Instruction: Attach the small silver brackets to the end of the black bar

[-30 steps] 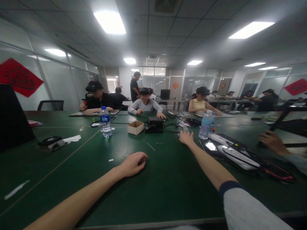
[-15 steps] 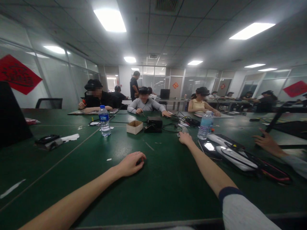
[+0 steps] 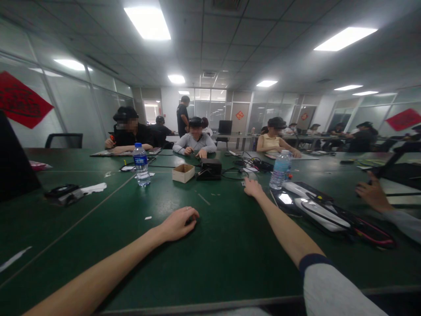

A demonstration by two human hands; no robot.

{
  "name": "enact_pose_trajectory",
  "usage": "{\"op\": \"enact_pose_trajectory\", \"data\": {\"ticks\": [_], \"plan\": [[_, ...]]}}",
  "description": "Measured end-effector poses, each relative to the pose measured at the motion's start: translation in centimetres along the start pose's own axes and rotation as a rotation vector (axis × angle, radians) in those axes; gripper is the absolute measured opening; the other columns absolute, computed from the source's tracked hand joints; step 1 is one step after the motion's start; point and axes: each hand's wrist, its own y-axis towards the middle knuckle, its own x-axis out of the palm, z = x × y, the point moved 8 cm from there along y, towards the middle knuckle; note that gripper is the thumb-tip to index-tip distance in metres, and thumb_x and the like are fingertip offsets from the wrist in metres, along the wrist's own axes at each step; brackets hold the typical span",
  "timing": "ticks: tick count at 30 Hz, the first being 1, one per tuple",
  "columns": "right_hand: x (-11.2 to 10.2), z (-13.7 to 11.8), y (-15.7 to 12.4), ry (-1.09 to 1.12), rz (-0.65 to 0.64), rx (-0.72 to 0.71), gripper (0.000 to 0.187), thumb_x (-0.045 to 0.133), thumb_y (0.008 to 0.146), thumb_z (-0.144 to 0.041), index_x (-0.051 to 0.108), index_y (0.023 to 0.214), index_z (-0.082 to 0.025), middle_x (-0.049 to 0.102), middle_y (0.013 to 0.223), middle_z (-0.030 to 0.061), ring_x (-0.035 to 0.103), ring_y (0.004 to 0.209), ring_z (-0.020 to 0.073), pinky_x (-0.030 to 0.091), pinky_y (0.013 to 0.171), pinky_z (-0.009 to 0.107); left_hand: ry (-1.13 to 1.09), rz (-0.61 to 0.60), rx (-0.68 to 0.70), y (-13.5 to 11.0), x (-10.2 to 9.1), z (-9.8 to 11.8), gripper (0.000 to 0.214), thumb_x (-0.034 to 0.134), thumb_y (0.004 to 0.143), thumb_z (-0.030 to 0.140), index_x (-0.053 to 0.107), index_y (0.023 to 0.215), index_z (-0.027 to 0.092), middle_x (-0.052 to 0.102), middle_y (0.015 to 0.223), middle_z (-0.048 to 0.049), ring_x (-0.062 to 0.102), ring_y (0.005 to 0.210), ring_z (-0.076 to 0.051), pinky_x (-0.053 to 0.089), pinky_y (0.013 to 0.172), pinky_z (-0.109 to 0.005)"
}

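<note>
My left hand [image 3: 180,224] rests on the green table [image 3: 210,272], palm down. Its fingers bend softly and the thumb stands apart from them, with nothing held. Farther off to the right, my right hand [image 3: 253,188] lies on the table with its arm stretched out. Its fingers are bent together at a small pale thing [image 3: 243,183], too small to name. Beyond my left hand stand an open cardboard box [image 3: 183,174] and a black box-shaped device [image 3: 210,169]. A water bottle [image 3: 280,170] stands to the right of my right hand.
Another bottle [image 3: 141,164] with a blue cap stands at the left. White and black cases [image 3: 324,215] lie on the right, near a co-worker's hand [image 3: 373,193]. Black cables [image 3: 241,162] run behind my right hand. Co-workers sit across the table.
The view has shifted slightly; my hands rest almost where they were. The co-worker opposite has drawn an outstretched hand in toward the black device. The hand at the right edge has moved slightly.
</note>
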Motion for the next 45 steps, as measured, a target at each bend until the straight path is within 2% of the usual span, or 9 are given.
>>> {"op": "enact_pose_trajectory", "data": {"ticks": [7, 12, 17, 22, 27, 32, 37, 42, 45], "plan": [[0.0, -0.6, -0.2, -0.017, -0.016, -0.029, 0.043, 0.048, 0.092, -0.028, 0.041, 0.134, -0.022, 0.048, 0.128, 0.0172, 0.044, 0.123, 0.0323, 0.037, 0.096, 0.044, 0.006, -0.003, 0.011, 0.0, -0.3, 0.4, 0.017, 0.05, 0.09, 0.021, 0.057, 0.105, 0.02, 0.062, 0.097, -0.004, 0.059, 0.087, -0.018, 0.047, 0.078, -0.029], [-0.1, -0.5, -0.3, -0.018, -0.005, -0.026, 0.053, 0.048, 0.092, -0.026, 0.03, 0.141, -0.018, 0.047, 0.129, 0.0187, 0.044, 0.122, 0.0322, 0.038, 0.096, 0.043, -0.002, -0.016, -0.006, 0.0, -0.3, 0.5, 0.017, 0.05, 0.09, 0.022, 0.058, 0.105, 0.02, 0.062, 0.098, -0.0045, 0.06, 0.086, -0.018, 0.047, 0.076, -0.029], [0.0, -0.5, -0.3, -0.018, -0.014, -0.037, 0.045, 0.047, 0.092, -0.026, 0.039, 0.136, -0.021, 0.048, 0.128, 0.0174, 0.044, 0.123, 0.0324, 0.038, 0.096, 0.043, 0.002, -0.017, -0.012, 0.0, -0.4, 0.6, 0.016, 0.051, 0.09, 0.021, 0.058, 0.104, 0.019, 0.063, 0.098, -0.0049, 0.06, 0.087, -0.019, 0.047, 0.077, -0.03], [0.0, -0.4, -0.3, -0.014, -0.009, -0.027, 0.054, 0.046, 0.091, -0.024, 0.029, 0.143, -0.019, 0.047, 0.13, 0.0188, 0.043, 0.123, 0.0328, 0.037, 0.097, 0.044, 0.012, -0.013, 0.003, 0.1, -0.4, 0.8, 0.016, 0.051, 0.089, 0.019, 0.058, 0.104, 0.019, 0.063, 0.098, -0.0051, 0.06, 0.086, -0.019, 0.047, 0.077, -0.029], [0.1, -0.4, -0.3, -0.012, -0.02, -0.027, 0.045, 0.044, 0.091, -0.024, 0.039, 0.136, -0.02, 0.048, 0.13, 0.0175, 0.044, 0.123, 0.0331, 0.038, 0.096, 0.044, 0.008, -0.012, 0.0, 0.1, -0.6, 1.1, 0.016, 0.05, 0.089, 0.02, 0.058, 0.103, 0.018, 0.063, 0.096, -0.0048, 0.06, 0.085, -0.018, 0.047, 0.076, -0.029], [0.0, -0.4, -0.3, -0.001, -0.016, -0.025, 0.053, 0.045, 0.091, -0.025, 0.03, 0.142, -0.019, 0.046, 0.132, 0.0188, 0.043, 0.124, 0.0331, 0.038, 0.096, 0.044, 0.008, -0.006, 0.006, 0.0, -0.5, 0.8, 0.016, 0.051, 0.089, 0.02, 0.057, 0.104, 0.019, 0.062, 0.096, -0.0043, 0.059, 0.086, -0.018, 0.047, 0.077, -0.029], [0.1, -0.4, -0.2, 0.002, -0.024, -0.028, 0.047, 0.045, 0.091, -0.026, 0.038, 0.138, -0.019, 0.047, 0.131, 0.0183, 0.043, 0.124, 0.0334, 0.038, 0.097, 0.044, -0.006, -0.002, 0.015, 0.0, -0.2, 0.4, 0.015, 0.051, 0.09, 0.021, 0.057, 0.104, 0.02, 0.062, 0.098, -0.0041, 0.059, 0.087, -0.018, 0.047, 0.078, -0.029], [0.1, -0.3, -0.1, 0.007, -0.017, -0.015, 0.054, 0.044, 0.091, -0.025, 0.029, 0.143, -0.017, 0.046, 0.131, 0.0193, 0.043, 0.124, 0.0331, 0.037, 0.097, 0.044, -0.001, -0.011, 0.013, -0.1, -0.3, 0.5, 0.016, 0.05, 0.09, 0.022, 0.058, 0.104, 0.02, 0.062, 0.098, -0.0043, 0.059, 0.086, -0.018, 0.047, 0.076, -0.028], [0.1, -0.3, -0.1, 0.006, -0.013, -0.013, 0.05, 0.042, 0.091, -0.024, 0.034, 0.14, -0.017, 0.048, 0.13, 0.019, 0.044, 0.123, 0.0332, 0.038, 0.096, 0.043, 0.002, -0.011, 0.012, -0.1, -0.4, 0.7, 0.016, 0.05, 0.09, 0.022, 0.058, 0.104, 0.019, 0.062, 0.097, -0.0045, 0.059, 0.086, -0.018, 0.047, 0.076, -0.029]]}}
